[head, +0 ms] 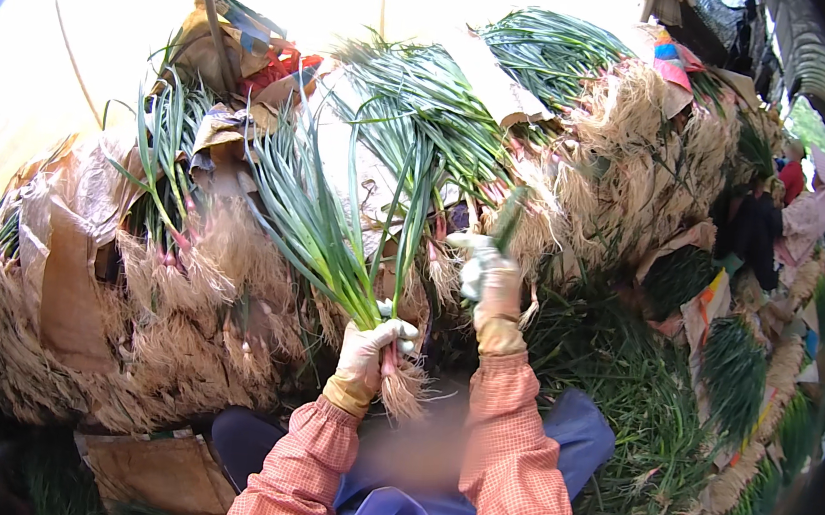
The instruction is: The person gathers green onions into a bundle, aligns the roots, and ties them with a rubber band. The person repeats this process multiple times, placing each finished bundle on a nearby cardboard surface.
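Note:
My left hand (372,355), in a pale glove with a yellowish cuff, is closed around a small bunch of green garlic (339,272). The long leaves fan up and to the left, while pinkish stem bases and pale roots (404,392) hang below the fist. To its right, my right hand (489,281) is gloved too and blurred by motion. A dark green leaf piece (509,219) sticks up from its fingers, blurred along with them. Just beyond this hand lies a stack of green garlic (435,116), roots facing me.
A root-covered heap (170,338) with brown paper sheets (77,290) stretches along the left. More bundles (562,54) are piled at the back right. Loose leaves (627,370) cover the ground to my right. A flat brown sack (156,468) lies lower left. Another person (810,201) sits far right.

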A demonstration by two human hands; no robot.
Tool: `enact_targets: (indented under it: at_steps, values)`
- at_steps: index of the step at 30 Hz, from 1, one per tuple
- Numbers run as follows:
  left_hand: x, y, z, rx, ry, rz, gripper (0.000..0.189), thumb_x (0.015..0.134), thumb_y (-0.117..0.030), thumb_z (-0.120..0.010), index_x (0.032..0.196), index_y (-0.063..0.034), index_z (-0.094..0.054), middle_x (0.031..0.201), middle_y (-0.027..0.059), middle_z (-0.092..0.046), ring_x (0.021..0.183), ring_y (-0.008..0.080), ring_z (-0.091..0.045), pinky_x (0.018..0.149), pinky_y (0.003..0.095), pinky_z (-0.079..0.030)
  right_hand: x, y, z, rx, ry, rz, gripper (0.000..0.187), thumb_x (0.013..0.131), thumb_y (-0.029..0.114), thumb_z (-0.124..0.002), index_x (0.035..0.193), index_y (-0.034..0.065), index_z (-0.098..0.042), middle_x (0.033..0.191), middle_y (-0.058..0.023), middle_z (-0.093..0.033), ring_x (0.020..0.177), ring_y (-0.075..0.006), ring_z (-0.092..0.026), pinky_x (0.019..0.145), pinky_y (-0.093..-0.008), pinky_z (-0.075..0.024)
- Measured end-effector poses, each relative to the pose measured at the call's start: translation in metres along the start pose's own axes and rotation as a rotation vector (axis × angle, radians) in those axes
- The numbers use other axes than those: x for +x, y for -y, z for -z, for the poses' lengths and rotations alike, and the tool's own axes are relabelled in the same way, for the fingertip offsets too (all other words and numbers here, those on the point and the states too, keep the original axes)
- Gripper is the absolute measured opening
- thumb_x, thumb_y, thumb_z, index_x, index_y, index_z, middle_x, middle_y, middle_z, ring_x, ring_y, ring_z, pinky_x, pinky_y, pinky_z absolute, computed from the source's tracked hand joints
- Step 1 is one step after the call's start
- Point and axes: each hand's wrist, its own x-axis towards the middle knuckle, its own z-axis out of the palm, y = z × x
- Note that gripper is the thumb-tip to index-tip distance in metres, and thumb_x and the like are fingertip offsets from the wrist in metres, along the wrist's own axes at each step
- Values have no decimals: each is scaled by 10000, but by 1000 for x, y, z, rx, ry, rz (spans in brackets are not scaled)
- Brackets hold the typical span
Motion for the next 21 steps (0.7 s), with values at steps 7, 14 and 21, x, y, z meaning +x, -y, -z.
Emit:
enact_targets:
  at_steps: [7,14,21]
  values:
    - [8,10,8,48,-60,136,243,825,50,-590,1059,11,-535,792,96,-647,566,212,-646,504,292,-563,0,-66,-47,-1140,-60,1025,202,807,68,-656,989,23,-580,811,-98,-629,627,-208,-605,570,-323,-504]
    - [-4,-10,20,-145,163,106,434,858,-93,-555,1271,11,-471,751,118,-645,494,173,-562,455,297,-504,20,-23,-11,641,-20,11,205,918,175,-554,917,-10,-643,511,68,-440,356,-26,-295,328,-210,-239]
    - [-2,-3,-3,-179,345,122,214,864,-241,-626,843,-35,-573,653,51,-496,593,167,-482,501,293,-416,22,-83,-38,282,97,-404,132,884,205,-645,904,74,-636,627,23,-586,432,-76,-490,379,-208,-352]
